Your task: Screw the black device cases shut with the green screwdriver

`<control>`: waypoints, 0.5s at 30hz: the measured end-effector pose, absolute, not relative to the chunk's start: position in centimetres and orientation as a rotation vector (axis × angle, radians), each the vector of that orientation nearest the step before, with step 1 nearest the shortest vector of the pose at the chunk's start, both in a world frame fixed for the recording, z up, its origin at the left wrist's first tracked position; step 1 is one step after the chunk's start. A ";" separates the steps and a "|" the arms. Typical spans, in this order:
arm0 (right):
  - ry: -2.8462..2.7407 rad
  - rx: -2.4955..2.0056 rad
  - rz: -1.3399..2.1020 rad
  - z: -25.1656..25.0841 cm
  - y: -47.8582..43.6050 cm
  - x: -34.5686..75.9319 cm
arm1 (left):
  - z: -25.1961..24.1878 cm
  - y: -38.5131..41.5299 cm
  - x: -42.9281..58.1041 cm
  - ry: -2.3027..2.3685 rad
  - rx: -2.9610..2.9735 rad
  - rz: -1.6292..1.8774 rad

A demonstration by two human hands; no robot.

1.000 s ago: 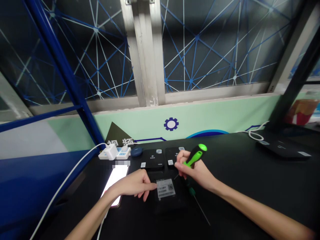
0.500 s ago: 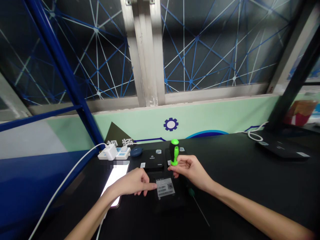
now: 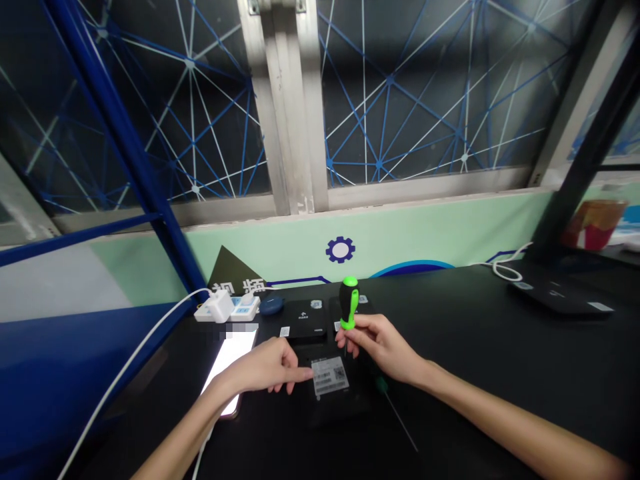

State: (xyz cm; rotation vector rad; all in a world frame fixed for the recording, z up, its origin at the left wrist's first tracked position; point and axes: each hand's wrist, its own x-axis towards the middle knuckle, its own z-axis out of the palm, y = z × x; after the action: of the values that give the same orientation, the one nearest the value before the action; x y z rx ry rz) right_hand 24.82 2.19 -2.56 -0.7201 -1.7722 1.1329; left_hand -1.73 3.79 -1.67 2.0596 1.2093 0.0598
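A flat black box [image 3: 340, 407] lies on the dark table, with a white printed label [image 3: 330, 375] facing up. My left hand [image 3: 277, 365] is closed at the box's left side, its thumb tip at the label's edge and the other fingers curled. My right hand [image 3: 383, 343] pinches a green and black screwdriver [image 3: 350, 303] low on its handle. The tool stands upright over the far right part of the box; its tip is hard to make out. Beside the box on the right lies a second screwdriver [image 3: 400, 417] with a dark green handle and long thin shaft.
Two more black boxes [image 3: 303, 319] sit behind the labelled one. To the left are a lit phone [image 3: 237, 350], a power strip [image 3: 245, 308] with white plugs, and a small blue case [image 3: 271, 306]. Another black device [image 3: 560, 297] and a white cable [image 3: 507, 270] lie far right.
The screwdriver in my right hand stays upright at nearly the same spot, with the fingers shifted slightly around it. My left hand holds its place. The whole view has moved a little.
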 end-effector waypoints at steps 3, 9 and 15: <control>-1.787 -0.699 1.141 -2.4 2.0 24.8 | -1.8 3.9 -1.8 1.203 2.059 0.045; -1.674 -0.741 1.224 -3.5 2.2 24.4 | -1.7 3.8 -1.7 1.198 2.055 0.029; -1.469 -0.796 1.308 -3.8 2.4 23.9 | -1.7 3.9 -1.6 1.181 2.032 0.042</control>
State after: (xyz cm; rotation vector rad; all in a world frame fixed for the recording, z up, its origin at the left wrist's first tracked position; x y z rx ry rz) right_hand 23.88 2.43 -3.76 -0.7960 -1.4690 1.3076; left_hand -1.64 3.88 -1.68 2.0323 1.1806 0.0420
